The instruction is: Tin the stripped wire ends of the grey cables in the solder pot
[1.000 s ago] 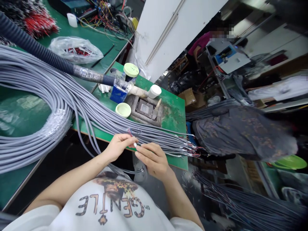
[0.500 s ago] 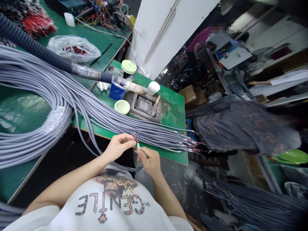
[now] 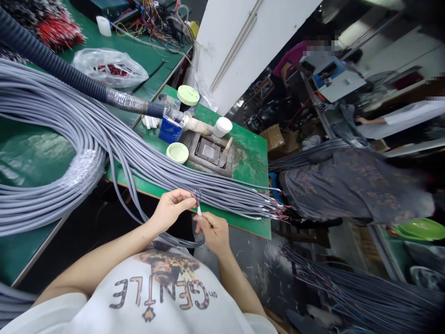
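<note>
Right hand [image 3: 215,232] pinching white-banded cable end [image 3: 199,211], in front of the body; left hand [image 3: 174,206], just beside it, has thumb and fingertips pinching its thin wires [image 3: 197,199]. Grey bundle [image 3: 194,178] lies just beyond both hands on green board [image 3: 252,153]; dish [image 3: 177,153] and white cup [image 3: 223,127] sit farther out past the bundle.

Left forearm [image 3: 125,247] angles forward and inward, right forearm [image 3: 239,278] rises more steeply; both bare. Left grip [image 3: 175,207]: palm inward, thumb and index finger pinching. Right grip [image 3: 214,232]: fingers bent, thumb pressing in, pinching too. Fingertips near each other.
</note>
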`<state>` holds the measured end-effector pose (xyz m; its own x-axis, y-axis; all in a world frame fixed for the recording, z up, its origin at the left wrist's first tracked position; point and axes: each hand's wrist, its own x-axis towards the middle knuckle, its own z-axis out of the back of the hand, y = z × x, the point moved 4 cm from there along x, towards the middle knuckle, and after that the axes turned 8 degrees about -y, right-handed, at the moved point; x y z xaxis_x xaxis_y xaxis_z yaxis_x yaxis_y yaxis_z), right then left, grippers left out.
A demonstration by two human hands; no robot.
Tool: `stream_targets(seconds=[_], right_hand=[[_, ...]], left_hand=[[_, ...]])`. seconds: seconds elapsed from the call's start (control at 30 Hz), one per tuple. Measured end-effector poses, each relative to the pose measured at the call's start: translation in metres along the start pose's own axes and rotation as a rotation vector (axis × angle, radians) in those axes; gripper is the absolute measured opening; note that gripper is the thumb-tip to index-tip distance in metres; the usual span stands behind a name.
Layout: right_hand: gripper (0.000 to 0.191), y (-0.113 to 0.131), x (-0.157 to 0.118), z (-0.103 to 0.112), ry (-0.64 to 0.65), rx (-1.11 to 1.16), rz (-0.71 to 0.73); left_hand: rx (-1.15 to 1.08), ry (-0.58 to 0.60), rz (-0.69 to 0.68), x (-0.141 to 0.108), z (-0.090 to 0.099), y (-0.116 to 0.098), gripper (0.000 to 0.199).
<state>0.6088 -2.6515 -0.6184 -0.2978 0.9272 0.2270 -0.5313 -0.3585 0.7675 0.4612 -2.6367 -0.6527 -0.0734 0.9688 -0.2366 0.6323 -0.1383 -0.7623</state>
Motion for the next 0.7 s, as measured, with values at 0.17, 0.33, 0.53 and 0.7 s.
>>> stream_targets(seconds=[0.17, 0.33, 0.53, 0.7], right_hand=[[0.026, -0.001, 0.000, -0.002, -0.006, 0.083, -0.078], [0.018, -0.003, 0.006, -0.004, -0.047, 0.274, -0.213], [0.016, 0.003, 0.020, -0.005, -0.137, 0.332, -0.240], [0.015, 0.007, 0.026, -0.006, -0.147, 0.385, -0.225]], left_hand=[[-0.008, 0.011, -0.015, 0.000, 0.001, 0.003, 0.027], [-0.014, 0.053, -0.012, 0.000, -0.001, 0.011, 0.028], [-0.003, 0.064, -0.041, 0.000, -0.002, 0.012, 0.027], [-0.021, 0.069, -0.052, -0.002, -0.006, 0.006, 0.031]])
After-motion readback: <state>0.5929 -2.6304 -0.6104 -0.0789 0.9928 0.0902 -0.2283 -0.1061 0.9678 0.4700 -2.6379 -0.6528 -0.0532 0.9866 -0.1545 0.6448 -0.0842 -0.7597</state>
